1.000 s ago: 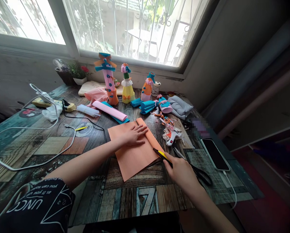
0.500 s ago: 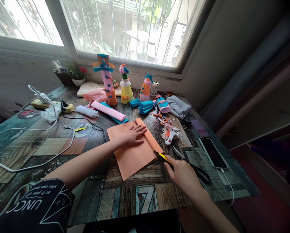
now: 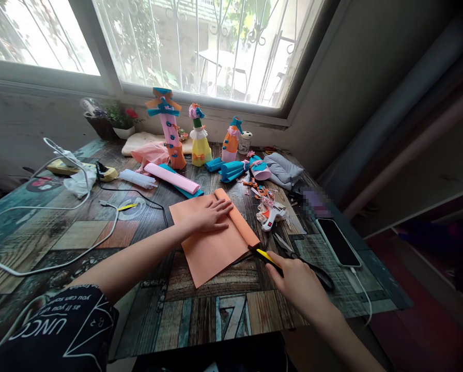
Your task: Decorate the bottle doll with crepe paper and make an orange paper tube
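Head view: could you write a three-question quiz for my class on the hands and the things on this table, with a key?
1. True or false: the left hand rests palm down on the orange paper.
2. What does the right hand hold?
3. In the picture, the phone lies on which side of the white glue gun? A) left B) right

Key: 1. True. 2. A yellow-and-black cutter. 3. B.

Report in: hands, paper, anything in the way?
Left hand flat on orange paper. Right hand gripping yellow-black cutter by paper's rolled edge. Scissors close beside it.
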Action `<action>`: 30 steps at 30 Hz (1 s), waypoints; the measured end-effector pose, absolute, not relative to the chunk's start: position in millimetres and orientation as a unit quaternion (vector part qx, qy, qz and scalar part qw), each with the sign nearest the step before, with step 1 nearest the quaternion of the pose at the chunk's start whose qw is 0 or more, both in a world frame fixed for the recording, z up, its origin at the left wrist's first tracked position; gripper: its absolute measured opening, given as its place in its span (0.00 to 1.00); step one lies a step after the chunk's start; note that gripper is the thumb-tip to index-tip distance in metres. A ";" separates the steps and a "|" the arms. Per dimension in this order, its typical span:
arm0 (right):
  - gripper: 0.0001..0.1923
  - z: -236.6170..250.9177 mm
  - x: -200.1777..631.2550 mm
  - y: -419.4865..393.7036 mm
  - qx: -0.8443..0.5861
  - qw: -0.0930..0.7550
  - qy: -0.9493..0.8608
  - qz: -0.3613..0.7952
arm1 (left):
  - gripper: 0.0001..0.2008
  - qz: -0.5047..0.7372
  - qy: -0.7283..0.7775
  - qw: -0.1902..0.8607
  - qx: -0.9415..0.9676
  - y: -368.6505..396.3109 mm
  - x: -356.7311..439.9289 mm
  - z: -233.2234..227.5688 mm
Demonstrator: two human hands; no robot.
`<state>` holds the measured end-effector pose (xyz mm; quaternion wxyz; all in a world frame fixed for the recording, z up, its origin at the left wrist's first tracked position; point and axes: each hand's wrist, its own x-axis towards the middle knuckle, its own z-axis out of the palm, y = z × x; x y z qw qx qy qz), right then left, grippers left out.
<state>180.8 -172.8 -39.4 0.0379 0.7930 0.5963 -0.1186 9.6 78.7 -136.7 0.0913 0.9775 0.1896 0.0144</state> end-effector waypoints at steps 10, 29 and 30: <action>0.17 -23.8 196.9 -169.0 0.777 -0.003 0.606 -0.173 | 0.34 0.006 0.195 0.098 0.976 76.7 10.1 -134.2; 0.23 -58.1 279.0 -64.1 0.771 -0.353 0.491 -0.198 | 0.36 0.049 0.231 0.140 0.962 70.0 6.2 -120.3; 0.21 -61.7 287.4 -46.1 0.775 -0.355 0.491 -0.180 | 0.35 0.066 0.238 0.142 0.959 65.8 2.8 -116.7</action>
